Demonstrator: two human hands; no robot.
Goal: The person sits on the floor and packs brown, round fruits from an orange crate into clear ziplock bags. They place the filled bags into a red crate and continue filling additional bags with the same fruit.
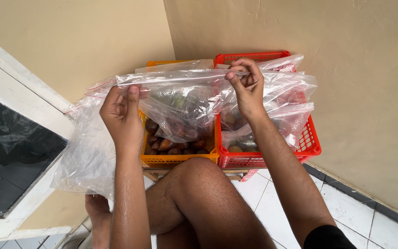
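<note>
My left hand (121,109) pinches the left end of a clear zip bag's (180,103) top strip, and my right hand (246,85) pinches the right end. The bag is stretched flat between them, above two baskets, with some fruit showing dimly through it. Several more clear bags (86,152) hang down beside my left forearm.
An orange basket (178,159) of brown scaly fruit and a red basket (312,140) with bagged fruit sit on a low wooden stand in the wall corner. My bent knee (199,184) is just in front. A dark window (10,157) is at left, white floor tiles (355,212) at right.
</note>
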